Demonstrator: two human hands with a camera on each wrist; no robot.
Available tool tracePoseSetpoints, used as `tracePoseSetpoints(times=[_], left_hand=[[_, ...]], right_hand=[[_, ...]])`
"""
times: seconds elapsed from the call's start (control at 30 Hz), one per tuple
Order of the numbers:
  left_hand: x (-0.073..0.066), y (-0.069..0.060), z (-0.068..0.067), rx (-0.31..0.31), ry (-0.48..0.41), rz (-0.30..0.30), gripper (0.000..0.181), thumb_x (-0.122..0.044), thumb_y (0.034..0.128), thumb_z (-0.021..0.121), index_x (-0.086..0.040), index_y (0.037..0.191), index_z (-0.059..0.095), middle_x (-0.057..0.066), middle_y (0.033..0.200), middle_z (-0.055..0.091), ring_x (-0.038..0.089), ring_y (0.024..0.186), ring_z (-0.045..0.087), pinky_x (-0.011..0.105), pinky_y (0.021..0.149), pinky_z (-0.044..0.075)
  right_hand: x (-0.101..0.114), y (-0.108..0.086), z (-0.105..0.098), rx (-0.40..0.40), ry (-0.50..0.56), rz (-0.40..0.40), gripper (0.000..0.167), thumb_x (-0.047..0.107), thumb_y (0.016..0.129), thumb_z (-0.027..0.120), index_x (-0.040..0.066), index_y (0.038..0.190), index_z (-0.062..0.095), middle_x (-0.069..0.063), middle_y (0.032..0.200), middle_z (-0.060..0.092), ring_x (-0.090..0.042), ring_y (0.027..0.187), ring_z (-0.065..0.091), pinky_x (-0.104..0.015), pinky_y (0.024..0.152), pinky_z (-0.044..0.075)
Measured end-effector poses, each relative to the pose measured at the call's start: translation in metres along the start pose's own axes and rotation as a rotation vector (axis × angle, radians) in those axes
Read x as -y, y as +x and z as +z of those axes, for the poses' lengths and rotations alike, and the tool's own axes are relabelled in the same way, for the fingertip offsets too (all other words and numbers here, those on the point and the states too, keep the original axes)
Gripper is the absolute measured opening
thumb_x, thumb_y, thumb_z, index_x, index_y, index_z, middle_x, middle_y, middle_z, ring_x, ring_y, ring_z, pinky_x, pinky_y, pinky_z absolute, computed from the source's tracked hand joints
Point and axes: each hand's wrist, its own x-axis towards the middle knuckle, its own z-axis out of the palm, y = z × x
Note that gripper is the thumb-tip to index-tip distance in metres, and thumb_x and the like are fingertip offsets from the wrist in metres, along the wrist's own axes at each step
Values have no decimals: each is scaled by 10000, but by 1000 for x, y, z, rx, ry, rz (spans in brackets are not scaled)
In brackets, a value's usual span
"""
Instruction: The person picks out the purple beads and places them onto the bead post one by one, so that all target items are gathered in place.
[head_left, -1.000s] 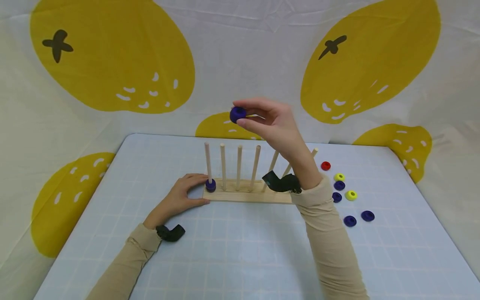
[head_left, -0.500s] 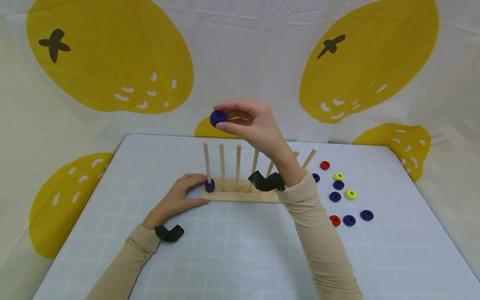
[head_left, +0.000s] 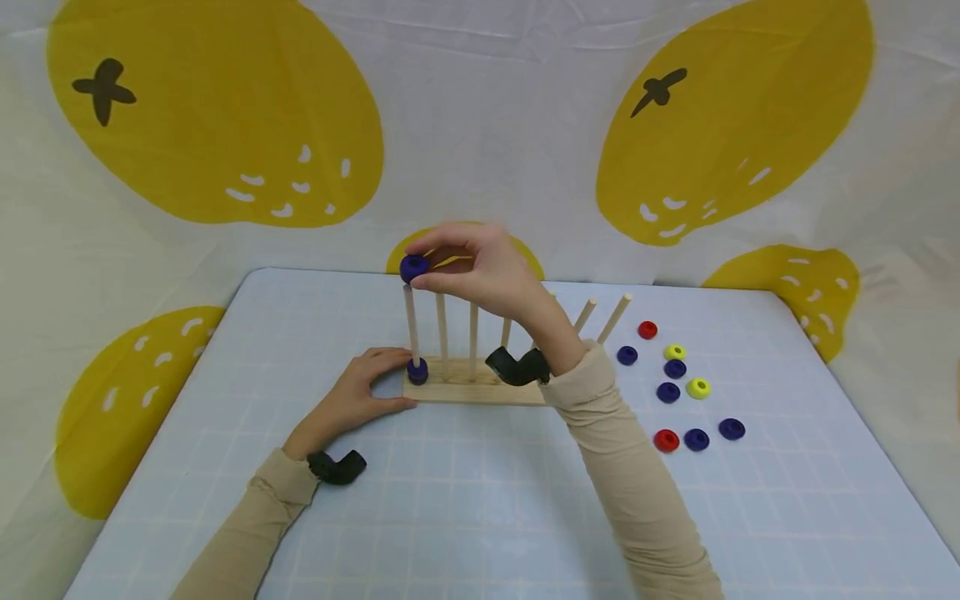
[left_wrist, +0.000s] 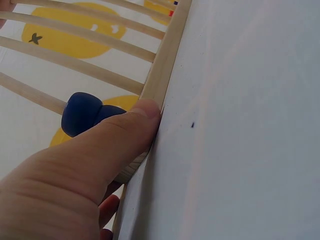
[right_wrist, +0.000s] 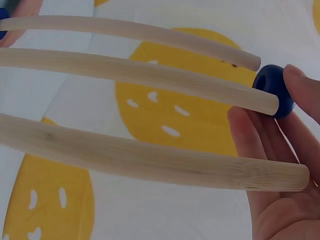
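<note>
A dark blue bead point(head_left: 414, 268) with a hole is pinched between the thumb and fingers of my right hand point(head_left: 487, 268). It sits just at the top of the leftmost peg point(head_left: 412, 325); in the right wrist view, the bead point(right_wrist: 269, 82) appears at that peg's tip, apparently not around it. My left hand point(head_left: 358, 390) grips the left end of the wooden peg stand point(head_left: 480, 394), its thumb point(left_wrist: 115, 135) along the front edge. Two blue beads point(left_wrist: 82, 114) are stacked at the foot of the leftmost peg. My right forearm hides part of the stand.
Loose beads lie on the table right of the stand: red beads point(head_left: 666, 441), yellow beads point(head_left: 698, 388) and several blue beads point(head_left: 696, 440). The other upright pegs point(head_left: 473, 342) stand in a row beside the leftmost one. A fruit-printed cloth point(head_left: 480, 125) hangs behind the table.
My right hand has moved left and then down with the blue bead, from above the middle pegs to the leftmost peg's top. My left hand stays at the stand's end.
</note>
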Motion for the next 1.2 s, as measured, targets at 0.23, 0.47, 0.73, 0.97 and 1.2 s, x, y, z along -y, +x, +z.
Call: tracePoseSetpoints(times=[0.23, 0.47, 0.73, 0.97, 1.2], left_hand=[[1, 0, -1, 2, -1, 12, 679, -224, 745, 890, -68, 1343, 610, 89, 1366, 590, 304, 1276, 484, 559, 1040, 376], [1, -2, -2, -4, 0, 17, 676, -207, 741, 891, -66, 1340, 610, 99, 1361, 589, 310, 1270, 487, 565, 1030, 381], [1, -2, -1, -2, 0, 17, 671, -204, 738, 893, -63, 1332, 615, 95, 1358, 593, 305, 1268, 490, 551, 1037, 385], [1, -1, -1, 4, 2, 7, 674, -215, 744, 891, -69, 1340, 611, 90, 1363, 591, 302, 1277, 485, 552, 1047, 380], [1, -1, -1, 2, 1, 3, 680, -225, 746, 890, -83, 1349, 609, 89, 1366, 590, 301, 1274, 482, 566, 1040, 374]], right_hand=[[0, 0, 2, 19, -72, -15, 293, -46, 849, 744, -76, 1134, 683, -143, 1101, 689, -216, 957, 695, -371, 832, 578], [-1, 0, 2, 65, -178, -45, 309, -20, 831, 775, -50, 1129, 698, -115, 1079, 706, -170, 946, 690, -316, 838, 572], [-2, 0, 2, 103, -253, -49, 304, -6, 835, 777, -34, 1131, 711, -93, 1052, 724, -147, 913, 688, -285, 828, 570], [-1, -1, 1, 109, -265, -26, 297, -2, 842, 772, -30, 1132, 711, -88, 1047, 727, -145, 930, 683, -278, 837, 565], [-1, -1, 1, 97, -278, -17, 275, 26, 854, 770, -17, 1121, 718, -66, 1068, 722, -139, 962, 673, -276, 853, 557]])
